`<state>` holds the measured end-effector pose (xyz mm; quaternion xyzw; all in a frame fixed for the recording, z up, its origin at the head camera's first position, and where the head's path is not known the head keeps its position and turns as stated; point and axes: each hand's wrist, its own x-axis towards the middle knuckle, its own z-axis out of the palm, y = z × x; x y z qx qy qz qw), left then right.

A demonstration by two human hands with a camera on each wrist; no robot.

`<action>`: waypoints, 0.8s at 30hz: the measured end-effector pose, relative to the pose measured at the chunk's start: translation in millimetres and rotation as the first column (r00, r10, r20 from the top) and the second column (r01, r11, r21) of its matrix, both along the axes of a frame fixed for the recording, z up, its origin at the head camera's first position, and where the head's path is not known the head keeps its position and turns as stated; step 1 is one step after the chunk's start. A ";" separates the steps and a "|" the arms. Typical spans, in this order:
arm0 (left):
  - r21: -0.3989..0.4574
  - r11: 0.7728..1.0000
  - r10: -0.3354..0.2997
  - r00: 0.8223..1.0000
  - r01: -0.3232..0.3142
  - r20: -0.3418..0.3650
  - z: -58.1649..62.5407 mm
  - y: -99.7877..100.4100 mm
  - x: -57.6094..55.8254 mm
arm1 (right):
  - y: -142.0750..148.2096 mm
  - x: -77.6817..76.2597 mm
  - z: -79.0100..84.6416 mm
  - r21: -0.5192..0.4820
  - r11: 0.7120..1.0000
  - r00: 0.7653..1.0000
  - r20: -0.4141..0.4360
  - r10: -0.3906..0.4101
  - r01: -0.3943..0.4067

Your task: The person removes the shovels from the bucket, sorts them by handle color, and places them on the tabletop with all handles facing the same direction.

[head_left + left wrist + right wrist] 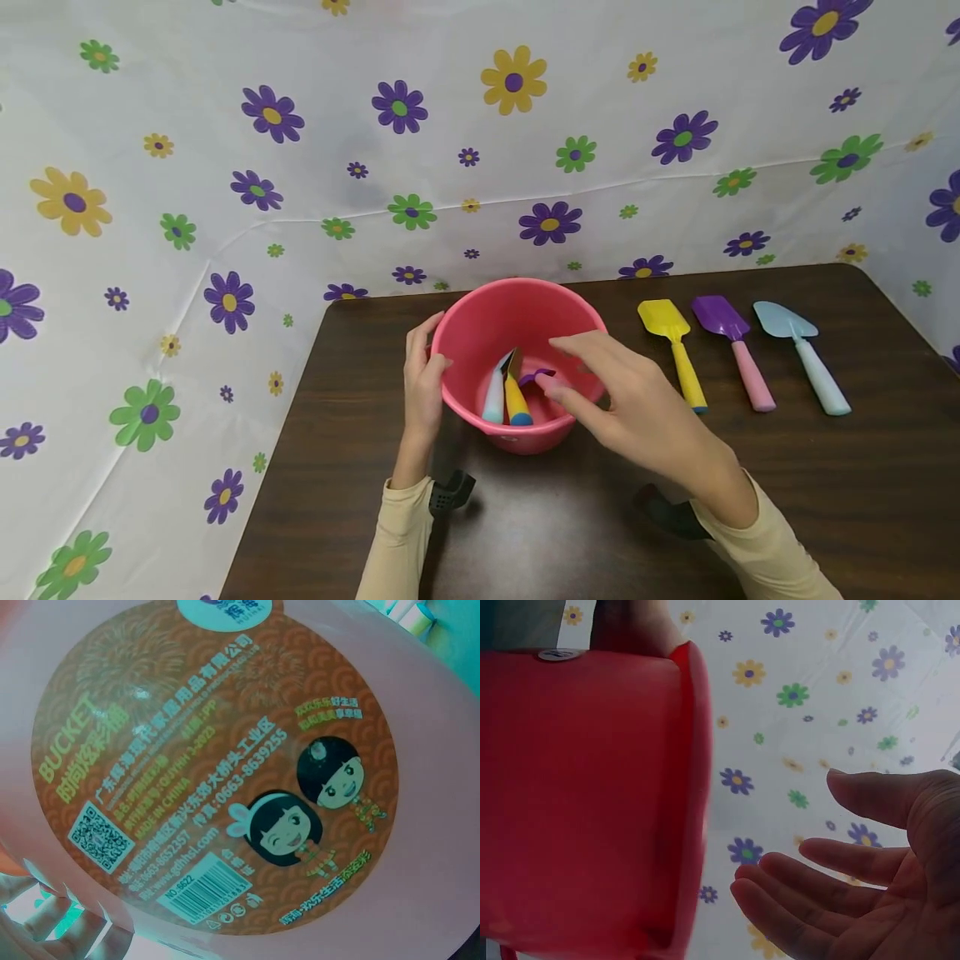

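Observation:
A pink bucket (525, 442) stands on the table with several small garden tools inside. My left hand (423, 379) grips its left rim, the thumb over the edge. In the left wrist view the bucket's round printed label (217, 772) fills most of the picture. Above the right side of the opening is my right hand (637, 400), its fingers spread and nothing held. Inside lie a light blue handle (493, 398), a yellow handle (516, 402) with a blue end, and a purple piece (531, 378), partly hidden near the right thumb.
Right of the bucket, a yellow shovel (682, 362), a purple shovel (720, 317) with a pink handle and a light blue trowel (810, 367) lie in a row on the dark wooden table (330, 467). A flower-patterned sheet (450, 183) hangs behind.

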<state>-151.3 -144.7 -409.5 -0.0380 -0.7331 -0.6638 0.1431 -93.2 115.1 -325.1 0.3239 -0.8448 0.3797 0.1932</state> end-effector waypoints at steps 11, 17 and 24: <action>-0.005 1.000 0.003 1.000 -0.003 -0.002 0.8 1.2 -0.3 | -12.9 -7.7 -6.9 0.171 0.985 0.986 0.163 -0.020 -0.008; -0.007 1.000 0.002 1.000 -0.002 0.001 0.5 0.9 0.4 | -19.5 -17.9 -9.2 0.262 0.963 0.958 0.288 -0.018 -0.061; -0.005 1.000 -0.003 1.000 0.003 0.001 -0.1 0.8 0.9 | -28.2 -35.7 -12.8 0.261 0.949 0.880 0.474 0.035 -0.178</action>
